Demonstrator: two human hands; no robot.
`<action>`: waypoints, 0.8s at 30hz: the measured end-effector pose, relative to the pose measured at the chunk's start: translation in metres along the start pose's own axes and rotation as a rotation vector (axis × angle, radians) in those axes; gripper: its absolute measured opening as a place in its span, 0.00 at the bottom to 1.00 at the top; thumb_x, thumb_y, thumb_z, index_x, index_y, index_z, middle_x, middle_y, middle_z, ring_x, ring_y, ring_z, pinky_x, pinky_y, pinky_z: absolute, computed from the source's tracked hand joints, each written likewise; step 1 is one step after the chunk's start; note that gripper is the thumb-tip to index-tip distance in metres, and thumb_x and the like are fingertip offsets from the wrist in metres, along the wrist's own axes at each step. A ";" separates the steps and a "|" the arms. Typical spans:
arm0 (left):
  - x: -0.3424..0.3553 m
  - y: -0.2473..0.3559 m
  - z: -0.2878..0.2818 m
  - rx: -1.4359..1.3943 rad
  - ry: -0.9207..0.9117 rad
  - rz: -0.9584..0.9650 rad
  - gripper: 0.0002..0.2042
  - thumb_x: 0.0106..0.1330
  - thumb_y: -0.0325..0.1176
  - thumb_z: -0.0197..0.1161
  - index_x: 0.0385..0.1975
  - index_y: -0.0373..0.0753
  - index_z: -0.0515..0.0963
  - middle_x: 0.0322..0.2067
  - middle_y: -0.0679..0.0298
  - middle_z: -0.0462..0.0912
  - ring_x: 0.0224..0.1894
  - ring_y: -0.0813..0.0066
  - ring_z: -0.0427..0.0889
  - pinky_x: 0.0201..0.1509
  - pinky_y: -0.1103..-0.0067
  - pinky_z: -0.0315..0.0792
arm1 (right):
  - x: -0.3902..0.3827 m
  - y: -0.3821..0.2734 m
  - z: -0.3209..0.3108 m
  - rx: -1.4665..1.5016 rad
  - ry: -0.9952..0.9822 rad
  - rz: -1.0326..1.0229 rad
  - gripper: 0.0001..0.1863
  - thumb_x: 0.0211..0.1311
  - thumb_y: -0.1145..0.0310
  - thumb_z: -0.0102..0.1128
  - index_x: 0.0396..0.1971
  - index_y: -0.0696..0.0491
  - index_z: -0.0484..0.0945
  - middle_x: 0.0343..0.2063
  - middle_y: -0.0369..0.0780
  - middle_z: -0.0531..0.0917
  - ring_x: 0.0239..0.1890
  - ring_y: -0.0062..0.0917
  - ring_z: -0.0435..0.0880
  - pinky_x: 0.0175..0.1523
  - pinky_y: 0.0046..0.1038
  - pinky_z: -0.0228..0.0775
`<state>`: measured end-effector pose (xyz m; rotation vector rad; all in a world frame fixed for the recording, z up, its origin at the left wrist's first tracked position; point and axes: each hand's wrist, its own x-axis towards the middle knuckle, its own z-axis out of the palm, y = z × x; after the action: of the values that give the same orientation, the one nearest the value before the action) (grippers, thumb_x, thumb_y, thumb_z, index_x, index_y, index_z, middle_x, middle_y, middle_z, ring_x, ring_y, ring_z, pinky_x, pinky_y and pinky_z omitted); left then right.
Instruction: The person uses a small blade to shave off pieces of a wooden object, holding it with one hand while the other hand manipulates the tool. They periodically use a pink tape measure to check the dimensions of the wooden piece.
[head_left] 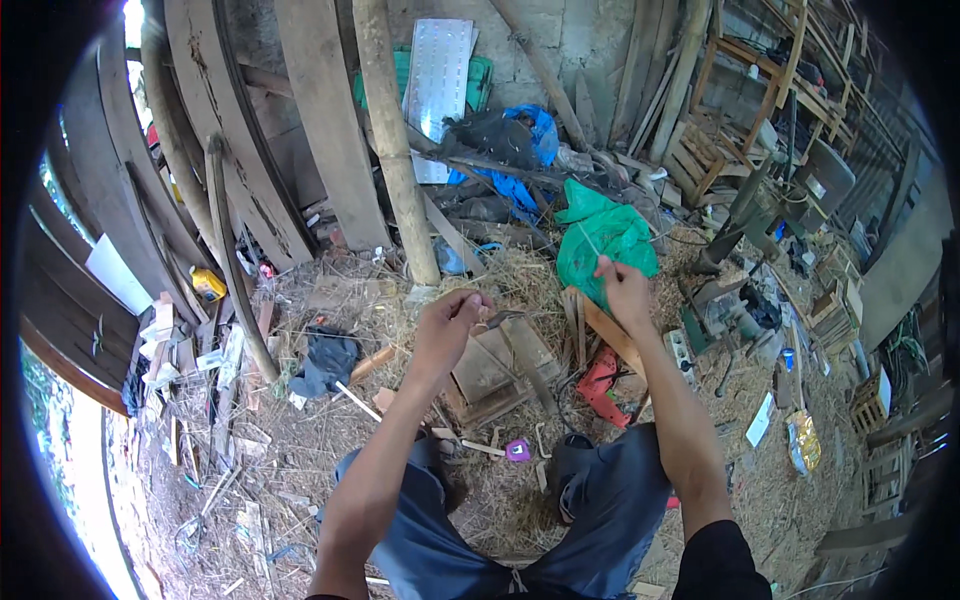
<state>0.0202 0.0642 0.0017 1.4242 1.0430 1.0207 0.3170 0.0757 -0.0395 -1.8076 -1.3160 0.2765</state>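
My left hand (447,330) is raised above a wooden block (485,378), its fingers closed in a pinch. What they hold, if anything, is too small to make out. Farther right, my right hand (627,295) is closed on a thin pale strip (588,239) that points up and left in front of a green plastic bag (606,240). A long dark tool (532,372) lies across the block; its kind is unclear. Right of the block, a red power drill (601,388) rests on the ground. Between my feet and the block sits a small purple tape measure (517,451).
A wooden post (392,140) rises ahead, with planks (325,120) leaning to its left. Black cloth (328,358) lies left of the block. At the right are a wooden chair (745,90), a power strip (679,349) and a gold foil packet (803,443). Straw and shavings litter the ground.
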 end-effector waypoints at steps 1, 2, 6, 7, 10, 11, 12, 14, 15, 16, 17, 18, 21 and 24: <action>0.002 -0.004 0.000 0.054 0.020 0.035 0.10 0.66 0.35 0.55 0.36 0.35 0.79 0.20 0.74 0.69 0.21 0.89 0.63 0.23 0.86 0.57 | -0.006 -0.016 0.006 0.068 -0.002 -0.101 0.18 0.63 0.56 0.53 0.27 0.56 0.81 0.20 0.48 0.80 0.23 0.39 0.80 0.30 0.34 0.68; 0.002 -0.008 0.000 0.109 0.040 0.069 0.10 0.66 0.35 0.55 0.36 0.35 0.79 0.20 0.74 0.71 0.22 0.88 0.65 0.24 0.86 0.59 | -0.014 -0.033 0.012 0.136 -0.004 -0.203 0.16 0.63 0.58 0.53 0.28 0.55 0.81 0.20 0.47 0.80 0.23 0.39 0.80 0.29 0.34 0.68; -0.001 -0.011 0.010 0.141 -0.018 0.197 0.11 0.66 0.34 0.56 0.38 0.32 0.79 0.29 0.66 0.81 0.31 0.80 0.75 0.38 0.82 0.68 | -0.052 -0.091 0.028 0.147 -0.021 -0.705 0.09 0.60 0.65 0.57 0.30 0.55 0.81 0.22 0.42 0.81 0.20 0.32 0.81 0.26 0.27 0.69; -0.006 -0.006 0.014 0.170 0.002 0.207 0.11 0.66 0.34 0.56 0.38 0.32 0.79 0.29 0.66 0.81 0.31 0.80 0.74 0.38 0.82 0.68 | -0.049 -0.090 0.028 0.091 -0.029 -0.692 0.08 0.59 0.66 0.58 0.30 0.55 0.81 0.23 0.43 0.82 0.20 0.34 0.81 0.27 0.29 0.69; -0.018 0.008 0.017 0.225 0.035 0.202 0.11 0.66 0.34 0.56 0.38 0.32 0.79 0.29 0.65 0.82 0.31 0.81 0.74 0.37 0.82 0.68 | -0.043 -0.089 0.034 0.002 -0.027 -0.664 0.08 0.59 0.66 0.58 0.28 0.54 0.80 0.24 0.43 0.81 0.20 0.39 0.79 0.26 0.32 0.69; -0.016 0.012 0.013 0.219 0.024 0.181 0.12 0.66 0.34 0.56 0.38 0.31 0.79 0.29 0.65 0.82 0.31 0.81 0.75 0.37 0.82 0.68 | -0.042 -0.091 0.037 0.018 -0.005 -0.665 0.09 0.60 0.64 0.57 0.28 0.53 0.80 0.22 0.44 0.80 0.20 0.39 0.78 0.26 0.34 0.68; -0.016 0.014 0.011 0.205 0.023 0.159 0.12 0.66 0.34 0.56 0.37 0.31 0.79 0.30 0.65 0.82 0.31 0.81 0.75 0.37 0.82 0.68 | -0.040 -0.093 0.040 0.031 0.008 -0.673 0.10 0.61 0.63 0.56 0.27 0.53 0.80 0.20 0.44 0.79 0.20 0.39 0.77 0.25 0.35 0.68; -0.021 0.009 0.016 0.099 -0.067 0.164 0.10 0.66 0.32 0.55 0.35 0.32 0.79 0.24 0.65 0.80 0.27 0.81 0.74 0.33 0.82 0.68 | -0.007 -0.062 0.033 -0.036 0.173 -0.392 0.13 0.62 0.61 0.54 0.27 0.55 0.80 0.18 0.45 0.78 0.18 0.38 0.76 0.24 0.35 0.65; -0.024 0.007 0.011 0.070 -0.105 0.167 0.09 0.65 0.31 0.55 0.34 0.32 0.79 0.22 0.65 0.79 0.24 0.81 0.73 0.31 0.82 0.68 | 0.004 -0.042 0.021 0.062 0.171 -0.280 0.14 0.63 0.60 0.53 0.26 0.55 0.80 0.17 0.45 0.78 0.18 0.37 0.76 0.24 0.34 0.64; -0.023 0.007 0.007 0.060 -0.082 0.160 0.09 0.65 0.31 0.55 0.34 0.32 0.79 0.21 0.67 0.77 0.24 0.82 0.71 0.30 0.82 0.66 | 0.013 -0.026 0.008 0.164 0.176 -0.163 0.15 0.64 0.60 0.52 0.26 0.56 0.80 0.16 0.45 0.77 0.18 0.36 0.76 0.24 0.33 0.63; -0.021 0.003 0.004 0.056 -0.050 0.147 0.09 0.66 0.31 0.54 0.33 0.32 0.79 0.21 0.68 0.76 0.24 0.83 0.69 0.30 0.83 0.65 | 0.012 -0.017 0.008 0.095 0.151 -0.132 0.15 0.64 0.60 0.52 0.27 0.56 0.80 0.16 0.45 0.78 0.18 0.35 0.76 0.23 0.32 0.62; -0.017 -0.003 0.005 0.027 -0.018 0.131 0.09 0.66 0.30 0.54 0.33 0.33 0.79 0.20 0.69 0.74 0.23 0.84 0.67 0.29 0.83 0.64 | 0.007 -0.005 0.003 0.002 0.121 -0.105 0.15 0.64 0.60 0.52 0.27 0.56 0.79 0.16 0.44 0.78 0.18 0.34 0.76 0.23 0.32 0.61; 0.001 -0.016 -0.004 -0.011 -0.002 0.119 0.11 0.67 0.34 0.55 0.34 0.33 0.78 0.20 0.74 0.68 0.23 0.88 0.61 0.26 0.86 0.56 | -0.016 -0.041 0.007 0.009 0.077 -0.255 0.14 0.64 0.61 0.52 0.28 0.57 0.79 0.17 0.44 0.78 0.18 0.35 0.76 0.23 0.32 0.62; -0.006 -0.007 -0.002 -0.113 -0.062 -0.004 0.10 0.68 0.35 0.54 0.35 0.34 0.78 0.18 0.76 0.66 0.19 0.90 0.58 0.22 0.86 0.51 | -0.043 -0.099 0.013 0.132 0.103 -0.574 0.12 0.63 0.63 0.53 0.30 0.57 0.79 0.17 0.44 0.78 0.19 0.39 0.77 0.24 0.33 0.66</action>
<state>0.0165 0.0588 -0.0049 1.3533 0.9289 1.0105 0.2251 0.0528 0.0137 -1.2514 -1.6325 -0.0437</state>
